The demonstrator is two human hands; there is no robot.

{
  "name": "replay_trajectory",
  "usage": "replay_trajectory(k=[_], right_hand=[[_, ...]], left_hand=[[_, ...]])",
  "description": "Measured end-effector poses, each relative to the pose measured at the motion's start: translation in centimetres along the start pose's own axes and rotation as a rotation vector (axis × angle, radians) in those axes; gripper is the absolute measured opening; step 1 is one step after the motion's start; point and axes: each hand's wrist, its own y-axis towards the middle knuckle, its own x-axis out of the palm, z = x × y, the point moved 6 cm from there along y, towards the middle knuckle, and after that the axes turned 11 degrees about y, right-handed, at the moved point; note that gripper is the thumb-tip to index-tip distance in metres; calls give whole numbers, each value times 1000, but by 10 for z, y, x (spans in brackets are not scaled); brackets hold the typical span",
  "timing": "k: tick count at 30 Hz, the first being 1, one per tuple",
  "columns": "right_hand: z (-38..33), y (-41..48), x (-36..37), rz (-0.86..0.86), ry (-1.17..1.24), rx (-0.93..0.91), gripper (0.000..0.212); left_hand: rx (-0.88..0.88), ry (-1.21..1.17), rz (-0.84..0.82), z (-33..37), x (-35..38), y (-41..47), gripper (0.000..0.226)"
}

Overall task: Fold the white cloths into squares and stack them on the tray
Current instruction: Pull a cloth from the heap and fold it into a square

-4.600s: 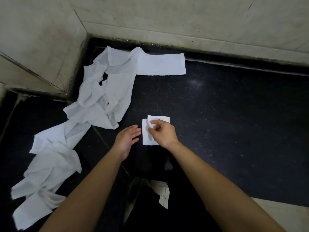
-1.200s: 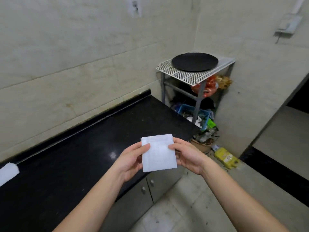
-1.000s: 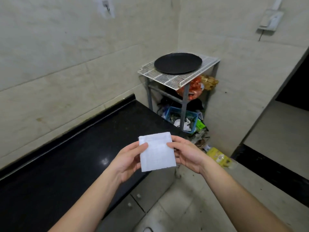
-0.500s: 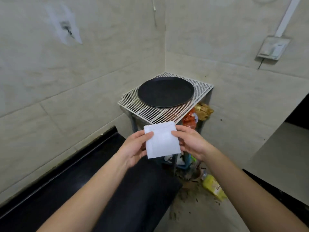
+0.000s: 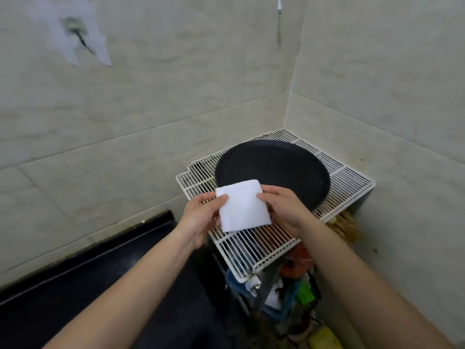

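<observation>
White cloth (image 5: 242, 206), folded into a neat square, is held up in the air between both hands, over the near rim of the tray and the front part of the wire rack. It is touching neither. Its left edge is pinched by the left hand (image 5: 201, 217), with the thumb laid on the upper face and the other fingers (image 5: 214, 224) curled beneath it. Its right edge is gripped in the same way by the right hand (image 5: 286, 210), thumb on top and the remaining fingers tucked under the cloth. The square is kept roughly flat and slightly tilted, and a folded seam can be seen along its lower left side.

A round black tray (image 5: 276, 170) is set on the top of a white wire rack (image 5: 261, 245), which is placed in the corner formed by two pale tiled walls (image 5: 151, 109). No cloth can be seen on the tray. A black counter (image 5: 113, 298) is seen at the lower left, just beside the rack. Under the rack, clutter is stored: an orange bag (image 5: 299, 258), a blue basket (image 5: 235, 283) and a green packet (image 5: 304, 293), with something yellow (image 5: 324, 336) on the floor near the bottom edge. A torn patch of white paper (image 5: 73, 34) is stuck on the left wall.
</observation>
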Motion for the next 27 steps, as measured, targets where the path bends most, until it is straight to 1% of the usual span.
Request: replay_trajectory(k=[3, 6, 7, 10, 12, 15, 19, 22, 23, 25, 27], right_hand=[[-15, 52, -12, -68, -80, 37, 23], [-25, 98, -25, -102, -151, 40, 33], [-25, 114, -30, -103, -166, 47, 39], [-24, 152, -37, -125, -175, 66, 52], [-27, 173, -36, -168, -163, 61, 55], [-27, 192, -35, -181, -173, 57, 57], [-19, 202, -38, -162, -317, 13, 60], [-19, 204, -38, -176, -319, -2, 57], [-19, 204, -38, -183, -321, 0, 57], [-20, 204, -38, -188, -340, 5, 56], [-29, 203, -38, -168, -403, -40, 56]], left_hand=[[-13, -15, 97, 14, 13, 31, 34], [-26, 13, 122, 24, 27, 56, 44], [-37, 4, 138, 25, 32, 63, 44], [-62, -60, 199, 30, 41, 82, 32], [-57, -74, 250, 37, 45, 92, 29], [-61, -25, 300, 42, 49, 97, 32], [-114, -24, 279, 38, 54, 99, 38], [-126, -59, 233, 42, 59, 99, 30], [-132, -62, 222, 42, 60, 98, 33], [-150, -68, 205, 42, 60, 95, 49], [-156, -53, 180, 44, 59, 92, 59]])
